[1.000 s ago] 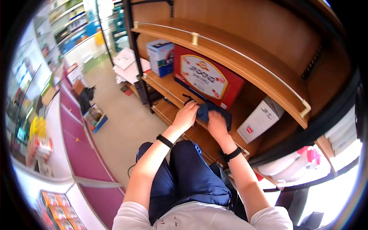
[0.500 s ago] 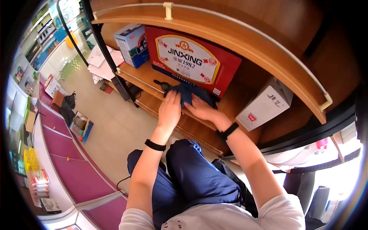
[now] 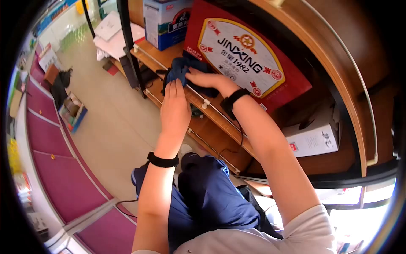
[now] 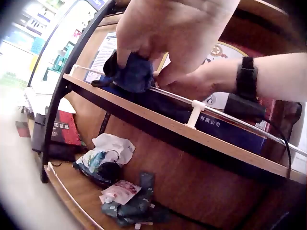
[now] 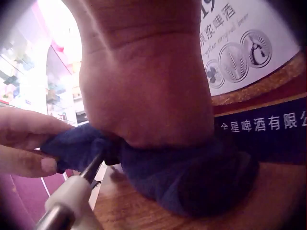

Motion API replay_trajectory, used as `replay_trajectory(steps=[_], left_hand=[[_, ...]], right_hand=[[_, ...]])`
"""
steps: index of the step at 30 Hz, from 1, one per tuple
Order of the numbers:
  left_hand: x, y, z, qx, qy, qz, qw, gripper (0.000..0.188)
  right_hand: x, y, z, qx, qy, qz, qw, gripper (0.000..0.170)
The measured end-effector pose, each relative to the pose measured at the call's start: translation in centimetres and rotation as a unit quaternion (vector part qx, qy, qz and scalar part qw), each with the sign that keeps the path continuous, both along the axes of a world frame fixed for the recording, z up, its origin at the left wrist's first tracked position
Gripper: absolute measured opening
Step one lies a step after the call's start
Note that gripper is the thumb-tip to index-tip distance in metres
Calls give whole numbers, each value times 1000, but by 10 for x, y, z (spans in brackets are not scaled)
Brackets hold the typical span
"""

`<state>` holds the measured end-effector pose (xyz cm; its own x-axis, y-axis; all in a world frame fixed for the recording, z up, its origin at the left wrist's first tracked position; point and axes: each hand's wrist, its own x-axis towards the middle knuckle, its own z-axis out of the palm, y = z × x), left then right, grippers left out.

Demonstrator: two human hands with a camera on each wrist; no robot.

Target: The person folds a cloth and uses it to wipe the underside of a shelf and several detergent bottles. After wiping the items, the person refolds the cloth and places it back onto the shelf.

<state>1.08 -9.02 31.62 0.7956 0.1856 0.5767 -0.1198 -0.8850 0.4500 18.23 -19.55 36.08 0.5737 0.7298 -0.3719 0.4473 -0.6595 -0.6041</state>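
dark blue cloth (image 3: pixel 181 66) bunched at the shelf (image 4: pixel 139 109) edge: handle it from both sides, no snag on the rail (image 4: pixel 168 94)

cloth is a loose bundle; one part covers a stretch of the rail, the bulkier part lies on the board behind it.

grip: left hand (image 3: pixel 175 108) pinches the outer end, thumb and fingers on opposite faces. right hand (image 3: pixel 210 81) bends down onto the bundle; fingertips buried, cannot tell if they clamp or just press.

doing it well, my judgement: left holds its end steady, right works the bulk in short moves. fabric looks soft and likely to sag, so take a full fold, not a corner. lift the part over the rail before any sideways pull, else it may catch there or on the white post (image 4: pixel 195 115). dark strap-like end (image 4: pixel 101 83) pokes out by the left hand; best tucked in.

outward: red jinxing box (image 3: pixel 249 53) stands just behind; work along its face, don't push into it. blue-and-white box (image 3: pixel 167 25) near, on the left; white box (image 3: pixel 315 142) well apart, on the right. cable (image 4: pixel 287 143) hangs from the right wrist over the shelf front; give it slack. lower shelf (image 4: pixel 84 194) holds a white bag (image 4: pixel 117 146) and packets (image 4: pixel 134 203).
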Motion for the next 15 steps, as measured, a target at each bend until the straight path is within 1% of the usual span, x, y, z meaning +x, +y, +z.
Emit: replay_trajectory(steps=[1, 3, 5, 6, 7, 9, 10, 11, 12, 13, 14, 15], left_hand=[[2, 0, -1, -18, 4, 9, 1000, 59], [8, -2, -2, -17, -8, 28, 999, 61], [12, -4, -3, -35, -16, 45, 998, 61], [11, -7, 1, -40, -3, 57, 998, 61], [11, -10, 5, -43, 10, 70, 997, 60], [11, -16, 7, -44, 18, 85, 995, 58], [8, -19, 7, -24, 26, 94, 995, 58], [5, -23, 8, -3, 33, 101, 994, 58], [0, -28, 10, 22, 52, 106, 993, 58], [-5, -34, 10, 18, 52, 108, 993, 58], [-10, -40, 9, 20, 55, 100, 993, 58], [-15, -47, 9, 22, 57, 93, 994, 58]], right_hand=[[13, 8, -4, -25, -11, 7, 1000, 84], [29, 19, -9, -75, -26, 6, 997, 81], [32, 23, -7, -82, -32, 21, 996, 77], [30, 25, -7, -52, -40, 42, 997, 72], [24, 22, -6, -63, -38, 48, 996, 72], [-3, 20, 13, -8, -5, -2, 1000, 67], [13, 13, -14, 37, -18, -8, 999, 64], [7, 10, -12, 32, -18, -4, 999, 64], [-3, 2, -8, 44, 25, -34, 998, 63], [-16, -7, -1, 56, 70, -65, 994, 62], [-27, -17, 9, 30, 74, -79, 994, 61], [-37, -30, 14, 27, 73, -78, 994, 61]])
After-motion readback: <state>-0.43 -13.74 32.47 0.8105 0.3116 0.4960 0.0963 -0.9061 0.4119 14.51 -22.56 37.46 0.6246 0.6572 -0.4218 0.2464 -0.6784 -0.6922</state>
